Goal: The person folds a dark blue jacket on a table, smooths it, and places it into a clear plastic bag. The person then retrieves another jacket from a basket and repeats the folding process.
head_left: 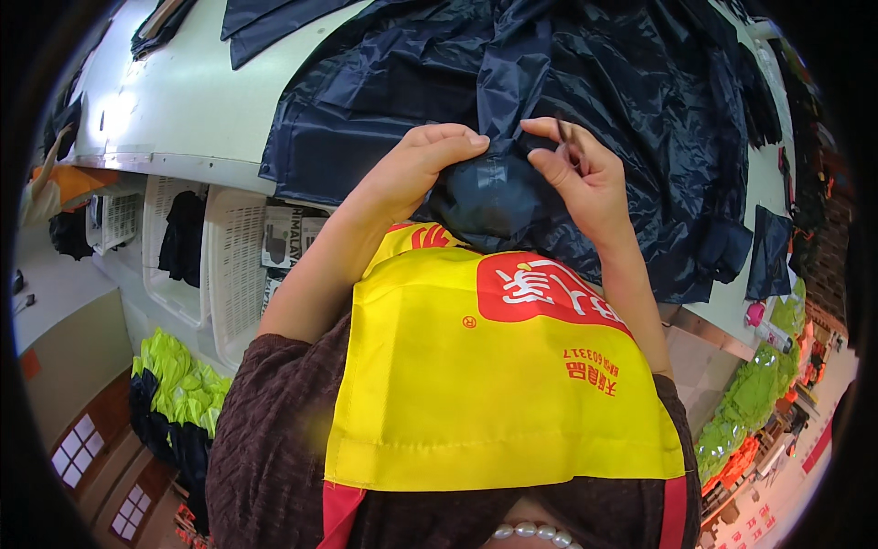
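A shiny navy garment (640, 101) of thin, creased fabric spreads over the table in front of me and hangs toward my waist. My left hand (416, 165) is closed at a narrow strip of this garment, thumb and forefinger pinching its edge. Just to the right, my right hand (590, 178) is raised at the same place, its thumb and forefinger a little apart beside the dark fabric. Its curled fingers hold a small, thin dark tool (565, 135), mostly hidden; its kind is unclear. A rounded, smoother patch of the garment bulges below both hands.
The pale table (183, 110) bears more dark fabric pieces (274, 27) at the far left. White plastic baskets (233, 265) stand at its left edge. Lime-green garments (183, 380) lie at the lower left. A pink-capped bottle (766, 328) is at right. My yellow apron (457, 403) touches the garment.
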A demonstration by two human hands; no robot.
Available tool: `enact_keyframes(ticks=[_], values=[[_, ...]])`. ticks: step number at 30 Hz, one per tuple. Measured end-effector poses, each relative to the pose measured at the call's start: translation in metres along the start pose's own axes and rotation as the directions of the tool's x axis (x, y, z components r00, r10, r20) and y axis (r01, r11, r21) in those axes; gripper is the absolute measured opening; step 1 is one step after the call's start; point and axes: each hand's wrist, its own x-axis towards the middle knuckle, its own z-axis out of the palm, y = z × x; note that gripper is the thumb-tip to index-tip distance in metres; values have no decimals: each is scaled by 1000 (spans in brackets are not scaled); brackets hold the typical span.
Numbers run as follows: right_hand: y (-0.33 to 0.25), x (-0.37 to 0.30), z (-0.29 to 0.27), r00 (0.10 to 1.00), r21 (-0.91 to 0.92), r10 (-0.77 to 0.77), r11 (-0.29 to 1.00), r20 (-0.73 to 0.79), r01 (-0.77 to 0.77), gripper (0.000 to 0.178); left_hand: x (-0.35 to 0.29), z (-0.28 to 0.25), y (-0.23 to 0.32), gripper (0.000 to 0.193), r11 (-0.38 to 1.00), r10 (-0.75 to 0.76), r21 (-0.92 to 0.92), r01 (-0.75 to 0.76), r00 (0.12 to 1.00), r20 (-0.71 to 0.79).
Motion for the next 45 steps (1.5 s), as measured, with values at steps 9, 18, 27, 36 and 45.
enact_keyframes(ticks=[9, 18, 27, 36, 45], values=[[-8, 5, 2, 811, -627, -551, 566, 196, 536, 23, 1, 12, -3, 12, 997, 64, -51, -65, 997, -32], [-46, -10, 11, 932, -395, -337, 844, 135, 363, 13, -3, 24, 5, 15, 958, 224, 194, -212, 974, -42], [-40, -20, -8, 964, -80, -171, 978, 201, 191, 13, -5, 27, 3, 17, 965, 184, 181, -191, 981, 57], [-26, -25, -42, 975, -293, -52, 949, 215, 115, 21, -7, 29, 5, 20, 990, 51, 129, -49, 999, -16], [-22, -23, -34, 930, -646, -263, 669, 257, 367, 28, -6, 29, 2, 21, 992, 50, 119, -48, 999, -14]])
